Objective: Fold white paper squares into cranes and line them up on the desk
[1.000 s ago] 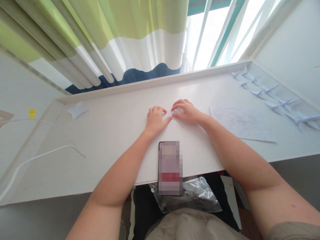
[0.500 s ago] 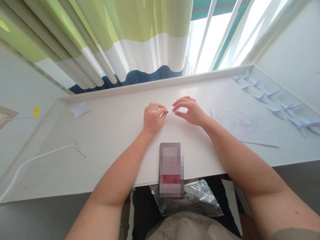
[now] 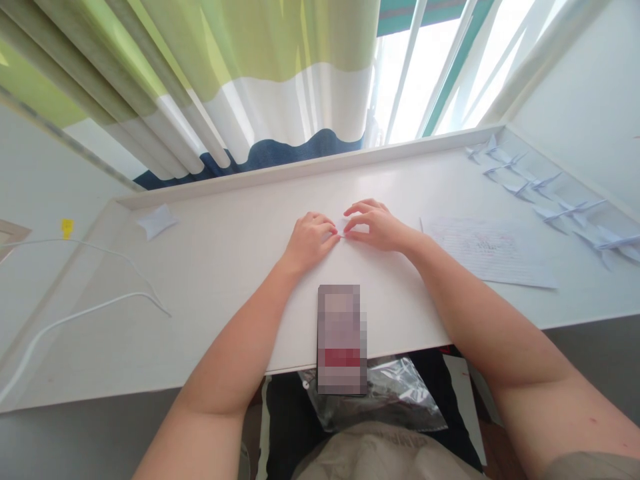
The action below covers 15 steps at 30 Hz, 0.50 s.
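The left hand (image 3: 311, 241) pinches the small folded paper (image 3: 342, 224); the right hand (image 3: 380, 228) curves over, fingers parted; uneven pressure could skew creases.

Single head-level view, forward and down over the nearby desk (image 3: 215, 267)

- A white bench (image 3: 230, 267) is spread beneath the left grip (image 3: 313, 241) and the right grip (image 3: 376, 228).
- Right of the right grip, a lined sheet (image 3: 485, 250) is laid; farther right, folded paper figures (image 3: 570, 212) are set.
- Far left of the left grip, a paper piece (image 3: 158, 222) and a white cable (image 3: 86, 309) are laid.
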{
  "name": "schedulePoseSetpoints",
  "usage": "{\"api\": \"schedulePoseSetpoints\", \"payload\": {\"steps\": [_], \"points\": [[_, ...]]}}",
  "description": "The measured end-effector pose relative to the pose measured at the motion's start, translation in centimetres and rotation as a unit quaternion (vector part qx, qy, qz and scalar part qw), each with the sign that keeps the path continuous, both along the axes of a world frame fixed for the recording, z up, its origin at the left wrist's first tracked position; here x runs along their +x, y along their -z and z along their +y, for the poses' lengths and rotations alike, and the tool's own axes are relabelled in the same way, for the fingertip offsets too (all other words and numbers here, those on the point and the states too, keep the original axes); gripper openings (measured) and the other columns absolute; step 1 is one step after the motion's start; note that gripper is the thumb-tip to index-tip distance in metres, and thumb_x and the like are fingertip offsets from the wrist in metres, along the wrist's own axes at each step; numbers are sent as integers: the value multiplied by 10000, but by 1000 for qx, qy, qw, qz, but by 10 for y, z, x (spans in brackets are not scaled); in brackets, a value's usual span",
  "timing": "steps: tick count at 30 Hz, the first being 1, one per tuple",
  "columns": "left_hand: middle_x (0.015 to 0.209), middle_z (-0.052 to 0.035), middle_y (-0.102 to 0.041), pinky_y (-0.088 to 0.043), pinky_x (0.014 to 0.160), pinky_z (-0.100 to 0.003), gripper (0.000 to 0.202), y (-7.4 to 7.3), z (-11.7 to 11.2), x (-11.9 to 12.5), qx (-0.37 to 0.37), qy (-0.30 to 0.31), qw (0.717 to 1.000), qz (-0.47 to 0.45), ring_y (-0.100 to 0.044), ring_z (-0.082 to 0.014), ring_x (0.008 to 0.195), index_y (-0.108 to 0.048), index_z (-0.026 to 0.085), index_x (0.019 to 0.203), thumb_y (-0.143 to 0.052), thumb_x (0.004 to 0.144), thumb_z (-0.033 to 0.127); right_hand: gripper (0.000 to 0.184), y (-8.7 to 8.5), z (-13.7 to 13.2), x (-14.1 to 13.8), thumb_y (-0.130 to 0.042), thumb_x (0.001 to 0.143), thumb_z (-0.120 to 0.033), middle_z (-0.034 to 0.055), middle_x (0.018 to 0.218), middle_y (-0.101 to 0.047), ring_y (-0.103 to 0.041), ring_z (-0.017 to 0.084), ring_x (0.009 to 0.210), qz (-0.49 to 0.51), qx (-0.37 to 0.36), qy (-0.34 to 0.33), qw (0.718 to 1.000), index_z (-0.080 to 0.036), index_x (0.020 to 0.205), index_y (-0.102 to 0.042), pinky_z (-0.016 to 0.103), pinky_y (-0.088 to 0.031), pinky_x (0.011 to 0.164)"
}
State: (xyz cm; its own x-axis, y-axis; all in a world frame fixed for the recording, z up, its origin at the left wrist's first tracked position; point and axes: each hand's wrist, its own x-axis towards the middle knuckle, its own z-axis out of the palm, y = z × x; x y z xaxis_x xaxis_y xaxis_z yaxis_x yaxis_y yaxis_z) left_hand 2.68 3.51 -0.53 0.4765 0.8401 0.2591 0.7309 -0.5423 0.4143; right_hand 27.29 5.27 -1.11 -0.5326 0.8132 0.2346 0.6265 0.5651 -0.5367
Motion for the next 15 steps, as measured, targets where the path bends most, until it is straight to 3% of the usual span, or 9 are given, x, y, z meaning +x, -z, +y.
{"api": "schedulePoseSetpoints", "payload": {"steps": [5,15], "points": [[1223,-47,-851,-459,1225,-546,98,2,3,-1,-19,-21,999,-23,-651,-307,1321,-856,267,947,-778,1002,290,135,1,4,5,-852,953,-468,52,1435,-769,-550,424,1469,-15,-7,-9,1000,-375,1040,-895,702,-367,1250],[1205,-53,-845,-477,1218,-532,127,3,4,4,-29,-38,998,-33,-655,-306,1290,-832,264,936,-752,1026,306,271,-1,3,0,-610,1098,-396,111,1293,-821,-641,379,1334,-24,17,-9,1000,-277,1029,-844,600,-431,1171]]}}
